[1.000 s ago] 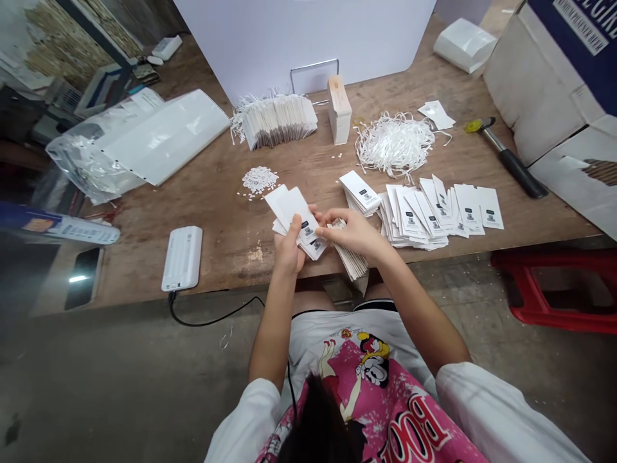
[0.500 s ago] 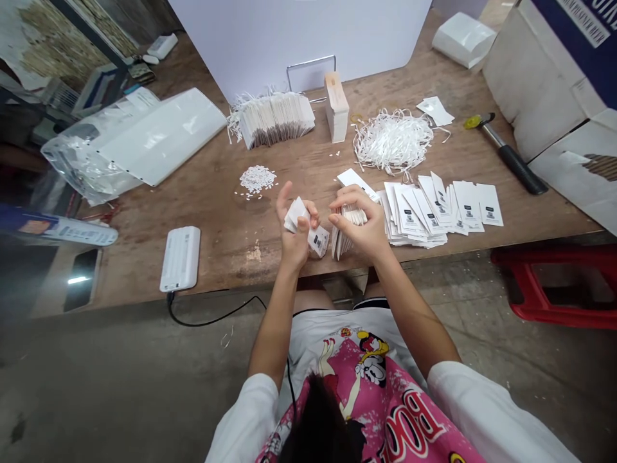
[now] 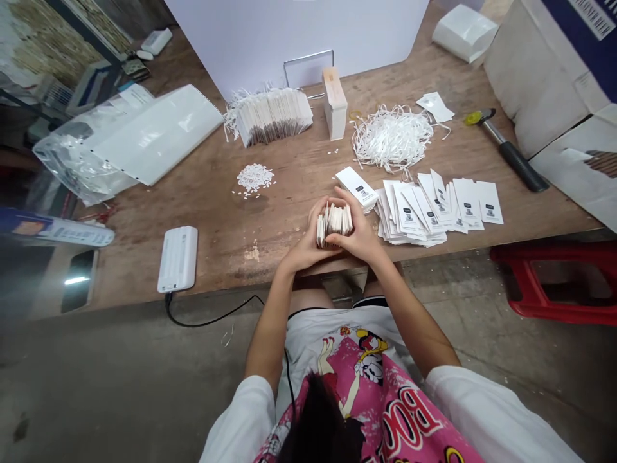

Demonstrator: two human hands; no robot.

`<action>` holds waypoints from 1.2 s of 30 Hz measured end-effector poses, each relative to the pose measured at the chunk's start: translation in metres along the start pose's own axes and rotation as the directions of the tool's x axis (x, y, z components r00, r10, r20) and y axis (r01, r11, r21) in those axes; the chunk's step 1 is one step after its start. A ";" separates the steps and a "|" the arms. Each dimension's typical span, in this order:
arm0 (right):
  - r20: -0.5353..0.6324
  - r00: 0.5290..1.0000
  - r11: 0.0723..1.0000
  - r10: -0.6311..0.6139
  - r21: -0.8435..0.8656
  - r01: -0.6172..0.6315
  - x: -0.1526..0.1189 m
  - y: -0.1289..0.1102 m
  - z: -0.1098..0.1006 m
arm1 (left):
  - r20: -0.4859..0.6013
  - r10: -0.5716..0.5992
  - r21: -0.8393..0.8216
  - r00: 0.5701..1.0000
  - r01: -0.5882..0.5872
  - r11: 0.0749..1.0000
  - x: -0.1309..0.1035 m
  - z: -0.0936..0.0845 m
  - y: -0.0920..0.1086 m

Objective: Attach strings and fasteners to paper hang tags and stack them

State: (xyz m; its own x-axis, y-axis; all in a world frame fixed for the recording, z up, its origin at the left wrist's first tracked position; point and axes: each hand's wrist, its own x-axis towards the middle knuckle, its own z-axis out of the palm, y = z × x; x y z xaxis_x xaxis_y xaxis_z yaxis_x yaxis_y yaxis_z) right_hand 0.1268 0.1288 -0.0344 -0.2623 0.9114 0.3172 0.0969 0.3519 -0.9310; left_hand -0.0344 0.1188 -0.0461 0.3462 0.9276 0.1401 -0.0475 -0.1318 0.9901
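Note:
Between my two hands, at the table's near edge, is a thick stack of white paper tags [image 3: 334, 220] seen edge-on. My left hand [image 3: 307, 243] is wrapped round its left side and underneath. Around the right side curls my right hand [image 3: 360, 230], its thumb across the front and its fingers over the far edge. A neat pile of printed tags [image 3: 357, 186] lies just beyond my right hand. To the right of it, more printed tags [image 3: 409, 209] are spread in an overlapping heap.
Beyond my hands stand a row of strung tags [image 3: 274, 116], a wooden block [image 3: 334, 103] and a tangle of white strings [image 3: 393, 140]. Small white bits [image 3: 254, 179] lie left of centre. A hammer [image 3: 511, 151], a power bank [image 3: 177, 258] and plastic bags [image 3: 159, 135] occupy the sides.
My left hand has moved right and brought its loose tags against the stack in my right hand. Both hands now close round one stack.

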 end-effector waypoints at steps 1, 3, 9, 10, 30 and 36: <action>0.016 1.000 1.000 0.015 -0.026 -0.015 -0.001 -0.001 -0.003 | 0.000 -0.016 0.021 1.000 0.016 1.000 0.000 -0.002 0.000; 0.022 1.000 0.998 0.017 -0.067 -0.016 -0.001 -0.003 -0.009 | -0.009 -0.027 0.048 1.000 0.027 0.998 0.001 -0.005 0.002; 0.101 0.995 0.998 -0.016 -0.060 0.022 0.001 -0.006 -0.018 | -0.052 0.080 0.172 0.995 -0.070 0.983 0.003 0.001 0.000; 0.140 0.990 0.999 -0.004 -0.034 0.009 0.001 -0.004 -0.018 | -0.049 0.085 0.181 0.995 -0.075 0.981 0.003 0.002 -0.001; 0.143 0.989 0.999 0.031 0.017 -0.034 -0.010 0.007 -0.022 | 0.034 0.006 0.257 0.999 -0.014 0.966 -0.001 -0.003 -0.006; 0.082 0.996 0.999 0.039 -0.023 -0.037 -0.011 0.008 -0.021 | -0.034 -0.082 0.158 0.996 0.086 0.984 -0.002 -0.006 -0.005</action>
State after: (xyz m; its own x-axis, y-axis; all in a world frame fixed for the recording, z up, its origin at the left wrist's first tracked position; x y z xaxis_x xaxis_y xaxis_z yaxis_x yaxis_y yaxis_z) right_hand 0.1507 0.1257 -0.0416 -0.3362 0.9037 0.2651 0.1284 0.3229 -0.9377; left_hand -0.0404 0.1199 -0.0508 0.3170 0.9466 0.0588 0.1311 -0.1052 0.9858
